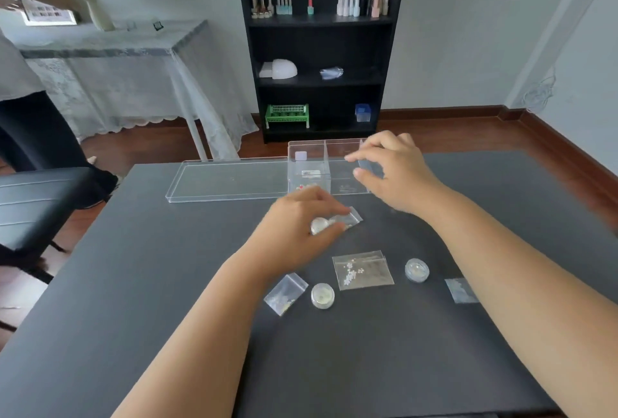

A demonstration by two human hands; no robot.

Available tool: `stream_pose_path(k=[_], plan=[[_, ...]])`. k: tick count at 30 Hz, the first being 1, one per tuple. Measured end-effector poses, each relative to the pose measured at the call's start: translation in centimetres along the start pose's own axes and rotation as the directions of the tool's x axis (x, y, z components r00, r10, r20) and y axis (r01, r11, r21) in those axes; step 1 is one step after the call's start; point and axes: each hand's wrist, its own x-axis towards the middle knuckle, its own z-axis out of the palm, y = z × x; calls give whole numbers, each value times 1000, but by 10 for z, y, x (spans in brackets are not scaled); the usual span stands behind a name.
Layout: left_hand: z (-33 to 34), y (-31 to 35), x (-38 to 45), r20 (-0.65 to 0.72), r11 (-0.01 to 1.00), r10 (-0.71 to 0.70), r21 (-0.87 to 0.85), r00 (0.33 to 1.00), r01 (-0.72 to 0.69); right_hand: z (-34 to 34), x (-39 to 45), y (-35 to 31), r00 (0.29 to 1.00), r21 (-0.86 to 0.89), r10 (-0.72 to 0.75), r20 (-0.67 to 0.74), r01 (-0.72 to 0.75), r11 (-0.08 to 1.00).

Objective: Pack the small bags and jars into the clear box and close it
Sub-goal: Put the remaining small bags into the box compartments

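The clear box [341,144] stands open at the far middle of the dark table, split by a divider, with a few small items in its left compartment. Its flat lid [227,180] lies to its left. My right hand [398,173] hovers over the right compartment, pinching what looks like a small clear bag [369,163]. My left hand [297,220] is just in front of the box, gripping a small jar [319,225] next to a small bag [352,217]. Nearer me lie a flower-bead bag [363,270], two jars [417,270] [322,295] and two small bags [286,294] [461,290].
A black chair [36,200] stands at the table's left side. Behind the table are a black shelf unit [321,49] with bottles and a lace-covered side table [133,60], where another person [20,110] stands at the far left.
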Motion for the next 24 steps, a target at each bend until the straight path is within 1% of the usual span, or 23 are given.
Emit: stream_pose_path(k=[1, 2, 4, 7, 9, 11, 13, 15, 17, 20, 22, 24], plan=[[3, 9, 0, 109, 1000, 16, 4, 994, -16, -5, -10, 8, 999, 30, 34, -2, -34, 999], [6, 16, 0, 208, 999, 11, 48, 978, -21, -9, -20, 17, 998, 57, 70, -5, -69, 996], [14, 27, 2, 345, 982, -36, 187, 938, -31, -15, -38, 33, 991, 101, 132, -20, -129, 986], [21, 37, 4, 442, 953, -99, 301, 891, -44, -20, -59, 52, 978, 120, 204, -47, -197, 973], [23, 40, 7, 474, 942, -123, 333, 872, -48, -22, -69, 61, 969, 112, 241, -63, -233, 966], [24, 41, 12, 496, 944, -140, 329, 857, -36, -24, -77, 70, 952, 156, 294, -81, -279, 948], [24, 41, 16, 511, 958, -162, 287, 844, 10, -29, -87, 77, 927, 248, 368, -65, -342, 906], [23, 39, 18, 518, 967, -182, 248, 835, 57, -32, -97, 81, 908, 334, 420, -11, -392, 857], [23, 38, 20, 497, 975, -165, 210, 852, 66, -34, -106, 83, 903, 376, 426, 54, -414, 829], [19, 38, 23, 418, 990, -116, 125, 901, 69, -35, -115, 83, 905, 405, 391, 167, -424, 810], [7, 35, 30, 343, 992, -123, 62, 931, 108, -39, -121, 83, 902, 411, 363, 233, -429, 804], [-14, 27, 41, 208, 987, -154, -16, 966, 160, -43, -125, 84, 901, 404, 321, 291, -420, 813]])
